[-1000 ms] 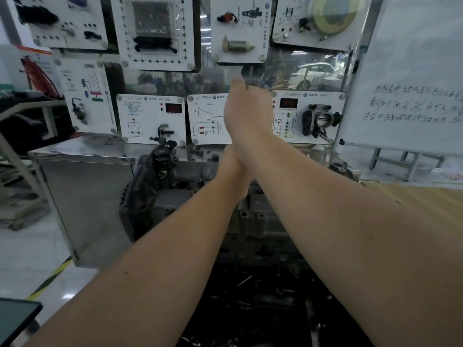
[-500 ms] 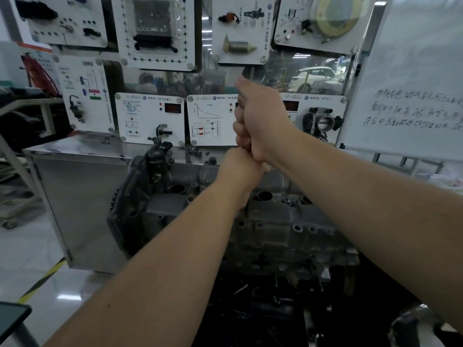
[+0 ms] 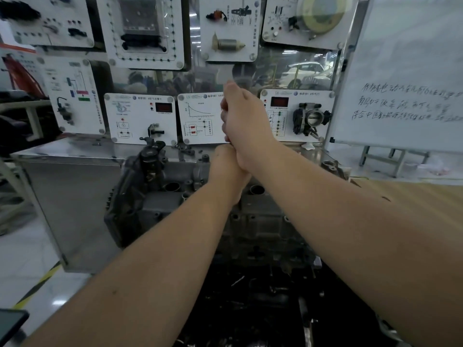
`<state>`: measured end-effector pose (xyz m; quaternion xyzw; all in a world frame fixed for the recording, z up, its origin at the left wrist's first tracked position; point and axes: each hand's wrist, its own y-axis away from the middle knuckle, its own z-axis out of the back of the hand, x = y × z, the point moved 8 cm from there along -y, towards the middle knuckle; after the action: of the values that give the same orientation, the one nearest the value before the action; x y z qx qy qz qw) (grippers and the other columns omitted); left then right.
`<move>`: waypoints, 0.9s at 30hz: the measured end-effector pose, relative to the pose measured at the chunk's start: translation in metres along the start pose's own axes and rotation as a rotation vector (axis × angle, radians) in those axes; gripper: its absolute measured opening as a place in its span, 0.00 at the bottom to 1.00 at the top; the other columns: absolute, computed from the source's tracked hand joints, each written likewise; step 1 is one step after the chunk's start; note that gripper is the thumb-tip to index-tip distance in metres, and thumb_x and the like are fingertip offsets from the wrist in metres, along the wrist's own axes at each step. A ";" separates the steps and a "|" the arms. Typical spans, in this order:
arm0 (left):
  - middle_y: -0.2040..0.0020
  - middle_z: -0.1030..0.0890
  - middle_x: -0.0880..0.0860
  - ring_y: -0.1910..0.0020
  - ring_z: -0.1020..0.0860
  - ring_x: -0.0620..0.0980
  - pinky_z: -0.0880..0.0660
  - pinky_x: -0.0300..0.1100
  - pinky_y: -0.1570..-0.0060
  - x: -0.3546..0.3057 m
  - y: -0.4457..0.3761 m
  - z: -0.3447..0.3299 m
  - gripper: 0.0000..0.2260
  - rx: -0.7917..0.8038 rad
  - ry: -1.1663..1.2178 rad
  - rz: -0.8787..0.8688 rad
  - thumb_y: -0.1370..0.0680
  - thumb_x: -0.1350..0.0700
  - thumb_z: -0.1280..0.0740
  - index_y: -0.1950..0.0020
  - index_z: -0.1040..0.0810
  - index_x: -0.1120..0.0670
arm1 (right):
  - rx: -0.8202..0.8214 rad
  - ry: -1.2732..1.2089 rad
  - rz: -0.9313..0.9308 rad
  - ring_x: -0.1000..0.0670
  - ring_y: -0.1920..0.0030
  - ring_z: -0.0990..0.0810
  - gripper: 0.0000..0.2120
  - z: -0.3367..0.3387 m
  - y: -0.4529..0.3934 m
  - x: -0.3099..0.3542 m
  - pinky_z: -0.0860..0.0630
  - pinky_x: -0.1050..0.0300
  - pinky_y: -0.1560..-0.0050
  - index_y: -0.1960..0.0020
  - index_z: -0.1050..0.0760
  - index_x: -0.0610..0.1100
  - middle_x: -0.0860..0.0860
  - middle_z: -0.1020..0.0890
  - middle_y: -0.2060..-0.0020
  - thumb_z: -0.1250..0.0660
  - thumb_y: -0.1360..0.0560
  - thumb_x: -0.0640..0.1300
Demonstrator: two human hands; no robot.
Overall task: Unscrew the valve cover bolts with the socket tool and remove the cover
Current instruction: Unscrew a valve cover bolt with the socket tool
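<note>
Above the middle of the engine, both hands are meeting, stacked one over the other. The right hand is sitting on top, its fingers curled into a fist turned away from the camera; whatever it is gripping is hidden behind the knuckles, so I cannot tell whether the socket tool is in it. The left hand is lying directly beneath, touching the heel of the right hand, its fingers also facing away and hidden, so I cannot tell what it is doing with them. Both bare forearms are stretching up from the lower corners of the view and crossing over the engine.

The valve cover, grey cast metal with round openings, is sitting on top of the engine, under and to either side of the left wrist. A black housing is covering the engine's left end.

Behind the engine, a steel cabinet is carrying white training panels with gauges, diagrams and a throttle body. A whiteboard with handwriting is standing at the right, and a wooden surface is showing below it.
</note>
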<state>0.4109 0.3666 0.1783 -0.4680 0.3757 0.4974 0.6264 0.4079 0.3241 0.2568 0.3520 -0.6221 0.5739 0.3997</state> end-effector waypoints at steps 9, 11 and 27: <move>0.60 0.26 0.51 0.63 0.28 0.46 0.36 0.41 0.66 -0.016 -0.009 0.030 0.14 0.240 -0.906 -0.169 0.15 0.45 0.40 0.55 0.28 0.52 | 0.285 -0.293 -0.106 0.51 0.75 0.47 0.21 -0.004 -0.018 -0.010 0.48 0.60 0.73 0.70 0.41 0.50 0.53 0.42 0.76 0.45 0.18 0.48; 0.57 0.24 0.51 0.60 0.26 0.49 0.32 0.43 0.62 -0.009 -0.009 0.035 0.13 0.280 -0.868 -0.210 0.15 0.45 0.40 0.55 0.28 0.50 | 0.337 -0.296 -0.096 0.52 0.75 0.46 0.22 -0.008 -0.021 -0.011 0.46 0.60 0.74 0.69 0.38 0.50 0.54 0.41 0.76 0.44 0.17 0.52; 0.46 0.18 0.44 0.48 0.21 0.43 0.25 0.46 0.44 0.009 -0.018 0.033 0.10 0.336 -0.735 -0.251 0.16 0.42 0.39 0.39 0.22 0.42 | 0.025 0.174 0.435 0.56 0.66 0.21 0.14 0.024 -0.010 -0.026 0.23 0.61 0.63 0.56 0.23 0.46 0.55 0.19 0.67 0.40 0.16 0.51</move>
<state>0.4311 0.4000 0.1827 -0.1928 0.1432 0.4829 0.8421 0.4257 0.2991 0.2373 0.1636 -0.6393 0.6825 0.3142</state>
